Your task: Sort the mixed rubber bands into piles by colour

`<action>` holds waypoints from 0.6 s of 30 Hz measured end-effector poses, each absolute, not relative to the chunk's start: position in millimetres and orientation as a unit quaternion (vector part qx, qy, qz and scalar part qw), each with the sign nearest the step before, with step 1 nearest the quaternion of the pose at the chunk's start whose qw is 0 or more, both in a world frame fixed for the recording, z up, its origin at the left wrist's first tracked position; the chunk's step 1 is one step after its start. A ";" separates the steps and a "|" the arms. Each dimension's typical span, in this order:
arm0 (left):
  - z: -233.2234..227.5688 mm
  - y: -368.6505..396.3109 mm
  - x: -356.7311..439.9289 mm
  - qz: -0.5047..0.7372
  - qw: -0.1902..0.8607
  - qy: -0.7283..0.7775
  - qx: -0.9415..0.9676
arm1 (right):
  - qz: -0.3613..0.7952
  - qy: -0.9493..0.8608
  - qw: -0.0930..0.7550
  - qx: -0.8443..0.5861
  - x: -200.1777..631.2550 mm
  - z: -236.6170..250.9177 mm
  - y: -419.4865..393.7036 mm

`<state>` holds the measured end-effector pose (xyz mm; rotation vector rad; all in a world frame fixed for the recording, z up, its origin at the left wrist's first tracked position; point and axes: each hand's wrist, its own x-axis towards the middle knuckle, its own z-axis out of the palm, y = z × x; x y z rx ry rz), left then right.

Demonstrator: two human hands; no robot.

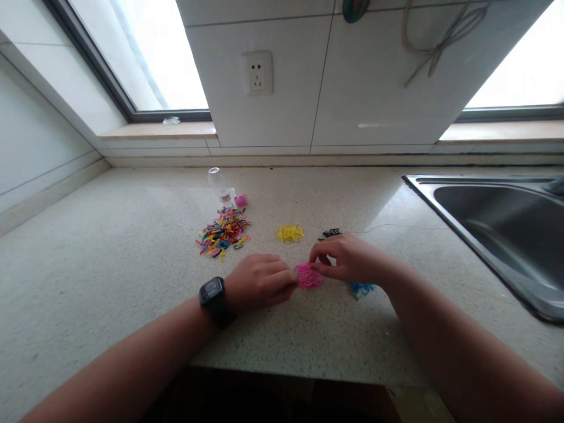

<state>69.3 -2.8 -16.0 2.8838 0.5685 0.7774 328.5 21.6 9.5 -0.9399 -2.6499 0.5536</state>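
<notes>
A small pile of pink rubber bands (310,277) lies on the counter between my two hands. My left hand (263,281), with a dark watch (213,294) on its wrist, rests at the pile's left side with fingers curled together; whatever they hold is hidden. From the right, my right hand (346,258) reaches over the pile, thumb and forefinger pinched at its upper edge on pink bands. Blue rubber bands (361,289) lie partly under my right wrist. Black rubber bands (331,233) show just behind that hand, and yellow rubber bands (290,232) form a separate pile farther back.
A larger heap of mixed-colour rubber bands (224,232) lies left of the yellow pile. Behind it are a clear plastic container (217,182) and a small pink object (240,201). A steel sink (497,235) is set into the counter (110,264) at right. The tiled wall has a socket (258,73).
</notes>
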 end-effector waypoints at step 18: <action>-17.5 24.4 42.7 0.261 0.009 0.289 0.921 | 0.072 -0.804 0.322 -0.495 374.0 -22.2 63.0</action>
